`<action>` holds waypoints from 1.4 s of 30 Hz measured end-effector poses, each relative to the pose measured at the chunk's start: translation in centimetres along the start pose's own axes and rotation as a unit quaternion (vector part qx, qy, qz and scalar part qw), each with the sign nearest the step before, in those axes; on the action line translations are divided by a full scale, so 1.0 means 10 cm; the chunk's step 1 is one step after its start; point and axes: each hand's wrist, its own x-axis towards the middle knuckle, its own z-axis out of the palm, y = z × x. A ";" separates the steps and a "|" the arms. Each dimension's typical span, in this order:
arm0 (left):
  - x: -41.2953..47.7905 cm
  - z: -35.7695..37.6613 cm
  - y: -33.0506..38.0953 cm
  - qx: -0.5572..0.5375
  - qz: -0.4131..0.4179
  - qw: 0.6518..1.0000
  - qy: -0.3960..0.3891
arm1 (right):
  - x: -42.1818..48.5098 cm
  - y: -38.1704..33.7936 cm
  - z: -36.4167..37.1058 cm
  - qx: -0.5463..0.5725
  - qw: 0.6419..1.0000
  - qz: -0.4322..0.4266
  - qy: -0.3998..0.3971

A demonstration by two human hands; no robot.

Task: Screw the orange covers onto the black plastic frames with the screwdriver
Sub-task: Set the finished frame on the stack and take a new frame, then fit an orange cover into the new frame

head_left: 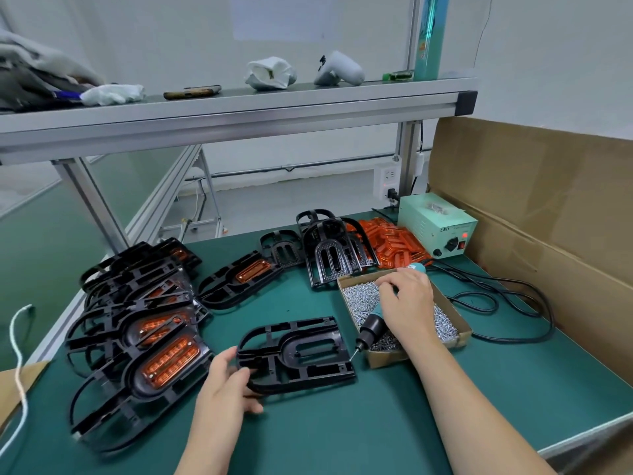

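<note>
Left hand [224,385] holds frame [287,351], right hand [407,305] screwdriver [371,326]

Green-mat bench [342,437] under fingers [222,366]. Aluminium-profile shelf [239,111] overhead, beyond fingers, on slanted struts [161,197]. White wall [548,63] behind shelf, paper sheet [286,15] stuck high up. Glossy green floor [34,241] far left of fingers, past bench edge. White socket block [387,178] by upright post, right of fingers, rearward. Light bright, even.

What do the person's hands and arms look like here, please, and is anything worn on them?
Both are bare. The left hand and the right hand wear no gloves, and no ring, watch or bracelet shows. Both forearms are uncovered down to the bottom edge of the picture, so no sleeve is in view.
</note>
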 end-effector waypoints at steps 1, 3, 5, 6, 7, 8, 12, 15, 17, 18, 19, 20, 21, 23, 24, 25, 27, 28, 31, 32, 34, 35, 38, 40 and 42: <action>0.01 0.01 -0.02 0.110 0.040 0.993 0.017 | 0.00 0.00 0.00 -0.001 1.000 0.000 0.000; 0.02 0.05 -0.03 0.265 0.117 0.956 0.051 | 0.00 0.00 0.00 0.001 1.000 0.000 -0.001; 0.01 0.12 0.01 0.349 0.180 0.917 0.071 | 0.00 0.00 0.00 0.003 1.000 0.001 -0.003; 0.00 0.16 0.03 0.377 0.209 0.900 0.063 | 0.00 -0.01 0.00 0.004 1.000 0.003 -0.004; 0.00 0.20 0.03 0.398 0.232 0.886 0.048 | 0.00 -0.01 0.00 0.002 1.000 0.003 -0.005; 0.00 0.23 0.03 0.416 0.250 0.874 0.029 | 0.00 -0.02 -0.01 -0.003 1.000 0.002 -0.004; 0.04 0.27 -0.03 0.443 0.237 0.864 -0.019 | -0.02 -0.06 -0.01 -0.070 0.997 -0.009 0.007; 0.07 0.24 -0.06 0.437 0.240 0.867 -0.022 | -0.06 -0.09 0.01 -0.116 0.992 -0.020 0.042; 0.07 0.25 -0.08 0.414 0.249 0.875 -0.015 | -0.07 -0.10 0.00 -0.120 0.991 -0.023 0.057; 0.07 0.25 -0.08 0.401 0.248 0.882 -0.008 | -0.07 -0.10 0.00 -0.119 0.991 -0.023 0.057; 0.07 0.25 -0.08 0.387 0.244 0.889 0.000 | -0.07 -0.10 0.00 -0.117 0.991 -0.023 0.053; 0.08 0.25 -0.09 0.377 0.240 0.895 0.008 | -0.06 -0.09 0.00 -0.116 0.992 -0.022 0.046; 0.09 0.25 -0.10 0.370 0.237 0.898 0.015 | -0.05 -0.09 -0.01 -0.117 0.992 -0.020 0.039; 0.12 0.25 -0.11 0.356 0.233 0.905 0.020 | -0.03 -0.08 -0.01 -0.117 0.992 -0.020 0.032; 0.13 0.25 -0.11 0.346 0.232 0.909 0.020 | 0.00 -0.07 -0.02 -0.116 0.993 -0.020 0.031; 0.15 0.26 -0.11 0.333 0.229 0.915 0.020 | 0.03 -0.07 -0.03 -0.114 0.993 -0.020 0.029; 0.17 0.26 -0.09 0.300 0.218 0.928 0.023 | 0.15 -0.08 -0.04 -0.118 0.992 -0.022 0.022; 0.18 0.26 -0.09 0.290 0.216 0.932 0.024 | 0.23 -0.09 -0.04 -0.127 0.991 -0.021 0.020; 0.18 0.27 -0.11 0.303 0.224 0.926 0.018 | 0.53 -0.10 -0.02 -0.184 0.983 -0.020 0.011; 0.18 0.27 -0.11 0.305 0.224 0.925 0.017 | 0.64 -0.09 -0.01 -0.215 0.976 -0.023 -0.005; 0.18 0.26 -0.12 0.307 0.226 0.924 0.017 | 0.83 -0.06 0.02 -0.288 0.955 -0.017 -0.072; 0.18 0.26 -0.12 0.311 0.229 0.922 0.017 | 0.92 -0.05 0.04 -0.323 0.940 -0.008 -0.112; 0.17 0.27 -0.13 0.317 0.237 0.918 0.017 | 1.10 0.02 0.09 -0.387 0.901 0.016 -0.194; 0.16 0.27 -0.13 0.318 0.238 0.918 0.018 | 1.19 0.05 0.11 -0.403 0.888 0.015 -0.220; 0.16 0.27 -0.12 0.321 0.234 0.918 0.017 | 1.23 0.05 0.12 -0.393 0.890 0.005 -0.232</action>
